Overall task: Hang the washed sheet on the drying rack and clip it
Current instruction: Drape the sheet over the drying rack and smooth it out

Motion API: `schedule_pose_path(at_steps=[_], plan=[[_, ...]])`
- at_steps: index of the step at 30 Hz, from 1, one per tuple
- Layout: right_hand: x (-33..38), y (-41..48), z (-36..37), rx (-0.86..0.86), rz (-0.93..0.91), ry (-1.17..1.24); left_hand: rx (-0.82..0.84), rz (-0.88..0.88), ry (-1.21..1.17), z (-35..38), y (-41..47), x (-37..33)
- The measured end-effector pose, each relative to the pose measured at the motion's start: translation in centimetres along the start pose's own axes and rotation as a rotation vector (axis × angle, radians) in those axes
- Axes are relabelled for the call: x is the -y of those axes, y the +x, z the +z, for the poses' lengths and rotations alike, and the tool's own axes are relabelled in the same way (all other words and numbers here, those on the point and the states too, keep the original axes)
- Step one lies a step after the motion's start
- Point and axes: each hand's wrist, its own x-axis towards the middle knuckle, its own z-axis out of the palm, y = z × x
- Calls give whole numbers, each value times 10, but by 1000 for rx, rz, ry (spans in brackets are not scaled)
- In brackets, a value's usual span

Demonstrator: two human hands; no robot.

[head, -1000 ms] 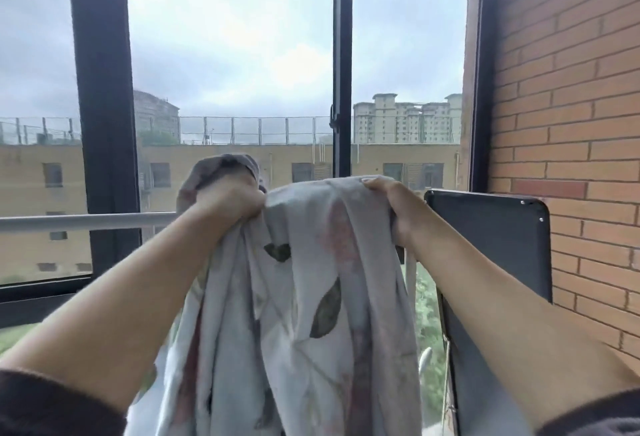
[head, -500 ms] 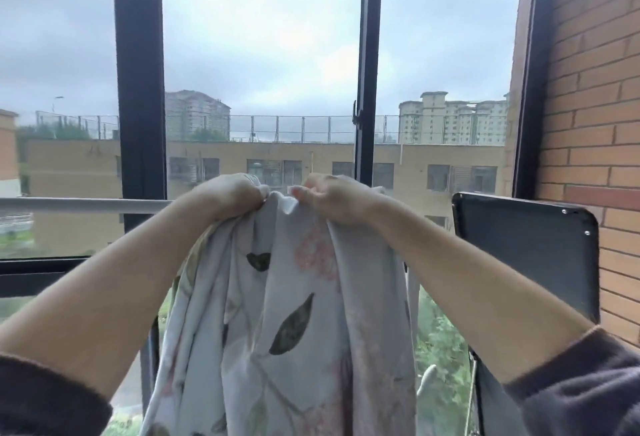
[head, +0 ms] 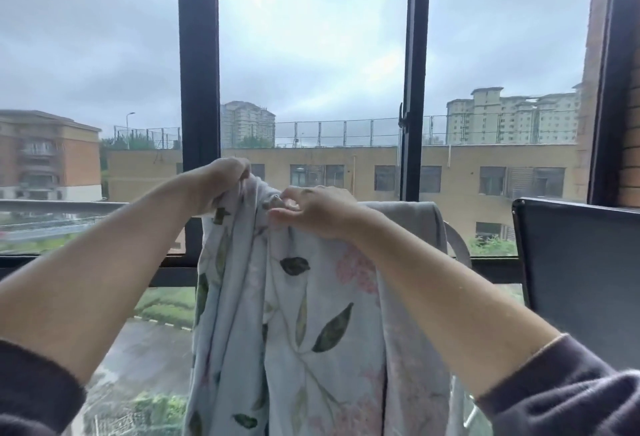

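Note:
A pale sheet (head: 311, 314) printed with dark leaves and pink flowers hangs down in front of me from a grey horizontal rail (head: 62, 207) by the window. My left hand (head: 221, 182) grips a bunched fold at the sheet's top edge, above the rail. My right hand (head: 311, 210) is just to its right, fingertips pinching the sheet's upper edge. Part of the sheet lies draped over the rail further right (head: 408, 224). No clip shows in view.
Black window frames (head: 199, 89) stand right behind the rail, with buildings and wet ground outside. A dark flat panel (head: 581, 279) stands at the right, beside a brick wall (head: 630, 123).
My hands have come close together at the sheet's top edge, and the right hand has shifted from a full grasp to a fingertip pinch. The view has turned to the left.

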Motion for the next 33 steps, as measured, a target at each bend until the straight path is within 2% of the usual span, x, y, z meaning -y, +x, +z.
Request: schedule_pose_path(at_steps=[3,7,9,12,15,17,19,23,26,29,33], plan=[[8,8,8,-54,-16,-44,57,25,-22,-18,3,10],[-1,19,7,-81,120,168,-158,75,-161,-46,16,34],[-9,24,5,-108,246,196,-233,69,-31,-66,25,46],[-5,32,2,-182,395,236,-271,-10,454,-88,21,54],[31,41,5,-24,215,274,-266,-3,652,-87,18,49],[58,48,12,78,91,196,-242,8,648,-84,20,47],[68,58,20,41,84,185,-196,-1,676,-91,31,51],[54,65,23,-98,250,327,-206,-3,775,-125,52,70],[49,68,20,-177,384,361,-271,35,839,-151,61,94],[56,74,25,-250,481,322,-437,97,919,-168,72,114],[67,73,33,-186,484,148,-474,257,821,-161,64,132]])
